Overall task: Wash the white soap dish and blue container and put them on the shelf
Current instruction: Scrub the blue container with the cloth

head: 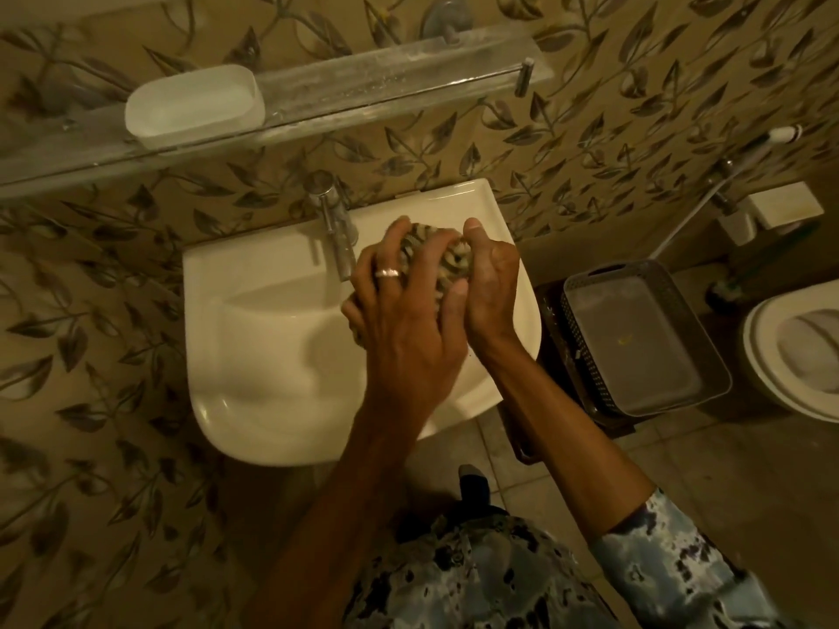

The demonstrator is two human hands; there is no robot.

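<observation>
Scrubber (pixel 449 265) sits over the sink (pixel 272 356), and we clamp it with both hands: left hand (pixel 399 320) curled over it, right hand (pixel 492 283) gripping its right side. Soap dish (pixel 195 104) rests on the shelf (pixel 363 84), far left.

Glossy ceramic sink (pixel 254 356) — chrome tap (pixel 338 238), glass shelf (pixel 363 88)

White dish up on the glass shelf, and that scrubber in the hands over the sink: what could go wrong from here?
1. The white dish sits at the front edge of the glass shelf, above the sink; a bump might knock it down.
2. The left hand and right hand both grip the scrubber right beside the tap; knuckles might strike it.
</observation>
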